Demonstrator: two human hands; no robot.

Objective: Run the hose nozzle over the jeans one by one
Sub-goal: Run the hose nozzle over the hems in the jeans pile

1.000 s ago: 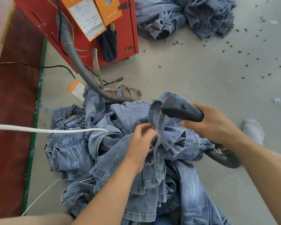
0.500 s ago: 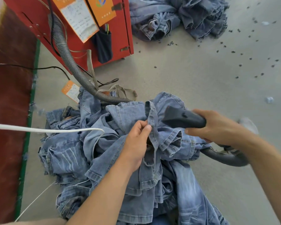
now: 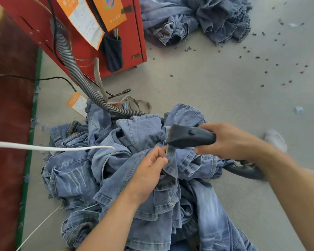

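Your left hand (image 3: 149, 171) pinches a strip of the jeans (image 3: 134, 134) taut so the nozzle (image 3: 188, 137), gripped in your right hand (image 3: 228, 142), meets it

A heap of crumpled light-blue jeans (image 3: 127, 178) lies on the floor just below the red cabinet (image 3: 91, 38). The dark grey hose nozzle (image 3: 188, 136) presses sideways against a raised denim strip atop it.

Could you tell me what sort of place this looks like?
Probably a garment finishing workshop: denim jeans heaped on the floor, a second jeans pile beyond, and a ribbed hose running from a red machine cabinet.
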